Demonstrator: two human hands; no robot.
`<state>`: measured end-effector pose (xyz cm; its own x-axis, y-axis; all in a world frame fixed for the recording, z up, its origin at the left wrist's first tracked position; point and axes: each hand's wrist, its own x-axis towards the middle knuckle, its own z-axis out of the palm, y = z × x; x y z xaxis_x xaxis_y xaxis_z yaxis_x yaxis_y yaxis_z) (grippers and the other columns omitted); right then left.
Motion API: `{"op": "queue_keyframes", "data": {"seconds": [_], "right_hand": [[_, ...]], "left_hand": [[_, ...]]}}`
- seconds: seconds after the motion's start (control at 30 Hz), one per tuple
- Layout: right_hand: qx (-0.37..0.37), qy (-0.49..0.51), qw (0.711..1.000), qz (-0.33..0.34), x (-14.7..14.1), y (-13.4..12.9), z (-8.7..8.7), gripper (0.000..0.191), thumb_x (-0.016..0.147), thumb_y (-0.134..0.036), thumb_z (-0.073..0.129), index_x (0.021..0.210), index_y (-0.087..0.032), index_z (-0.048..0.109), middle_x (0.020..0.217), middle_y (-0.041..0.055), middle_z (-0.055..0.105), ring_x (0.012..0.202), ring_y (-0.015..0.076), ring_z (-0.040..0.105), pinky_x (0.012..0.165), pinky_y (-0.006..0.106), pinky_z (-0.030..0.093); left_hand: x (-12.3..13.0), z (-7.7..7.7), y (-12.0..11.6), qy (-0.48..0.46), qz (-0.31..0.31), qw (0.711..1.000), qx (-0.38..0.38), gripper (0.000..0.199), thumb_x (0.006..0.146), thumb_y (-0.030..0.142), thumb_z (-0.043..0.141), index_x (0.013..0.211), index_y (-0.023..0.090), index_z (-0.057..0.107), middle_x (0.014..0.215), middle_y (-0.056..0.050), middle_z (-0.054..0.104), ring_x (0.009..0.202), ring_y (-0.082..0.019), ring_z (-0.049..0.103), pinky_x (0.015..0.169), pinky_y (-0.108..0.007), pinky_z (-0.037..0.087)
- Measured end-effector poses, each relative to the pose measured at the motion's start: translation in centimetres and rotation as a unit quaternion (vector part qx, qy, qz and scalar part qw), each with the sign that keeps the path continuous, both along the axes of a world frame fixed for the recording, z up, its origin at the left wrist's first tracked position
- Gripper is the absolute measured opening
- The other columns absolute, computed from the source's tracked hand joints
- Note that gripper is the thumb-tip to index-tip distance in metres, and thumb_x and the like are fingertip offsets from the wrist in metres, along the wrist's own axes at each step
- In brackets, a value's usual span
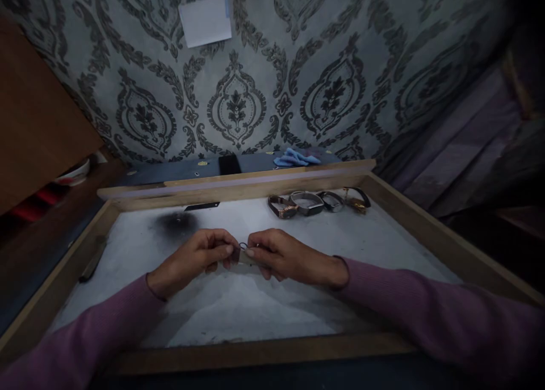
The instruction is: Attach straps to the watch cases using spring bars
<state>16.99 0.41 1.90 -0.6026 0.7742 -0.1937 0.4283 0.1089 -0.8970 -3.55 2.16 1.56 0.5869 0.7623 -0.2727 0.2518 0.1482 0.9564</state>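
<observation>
Over the middle of the white board, my left hand point(204, 254) and my right hand point(281, 254) meet with fingertips pinched. Between them is a small pale flat piece point(244, 258) with a thin dark loop point(243, 245) standing up from it. Its kind is hard to make out, as my fingers cover much of it. Both hands are closed on this piece, thumbs on the near side. Beyond my right hand lie several wristwatches in a row, among them a dark strapped watch point(283, 207) and a grey banded watch point(306, 202).
A raised wooden frame point(272, 180) borders the white board point(204, 316). A dark flat blade point(202, 206) lies near the far edge, a dark-handled tool point(91, 265) at the left. Behind the frame are a blue cloth point(297, 158) and a black flat object point(229, 164).
</observation>
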Motion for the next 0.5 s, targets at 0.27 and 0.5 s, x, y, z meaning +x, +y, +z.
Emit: {"op": "queue_keyframes", "data": {"seconds": [0.27, 0.5], "right_hand": [[-0.021, 0.024, 0.999, -0.009, 0.2, 0.4, -0.2, 0.025, 0.095, -0.023, 0.044, 0.071, -0.015, 0.049, 0.052, -0.0037, 0.054, 0.039, 0.0049, 0.042, 0.040, 0.015, 0.033], [-0.031, 0.026, 0.999, -0.004, 0.1, 0.4, -0.2, 0.025, 0.095, -0.022, 0.043, 0.072, -0.015, 0.049, 0.052, -0.0037, 0.054, 0.039, 0.0050, 0.042, 0.039, 0.015, 0.032]], "left_hand": [[-0.3, 0.9, -1.1, -0.004, -0.019, 0.998, 0.051, 0.029, 0.075, 0.023, 0.068, 0.102, 0.017, 0.062, 0.086, -0.001, 0.061, 0.077, -0.014, 0.054, 0.068, -0.026, 0.042], [-0.2, 0.5, -1.3, -0.018, -0.012, 0.997, 0.070, 0.023, 0.077, 0.019, 0.065, 0.100, 0.015, 0.062, 0.085, -0.002, 0.062, 0.080, -0.014, 0.056, 0.074, -0.028, 0.045]]}}
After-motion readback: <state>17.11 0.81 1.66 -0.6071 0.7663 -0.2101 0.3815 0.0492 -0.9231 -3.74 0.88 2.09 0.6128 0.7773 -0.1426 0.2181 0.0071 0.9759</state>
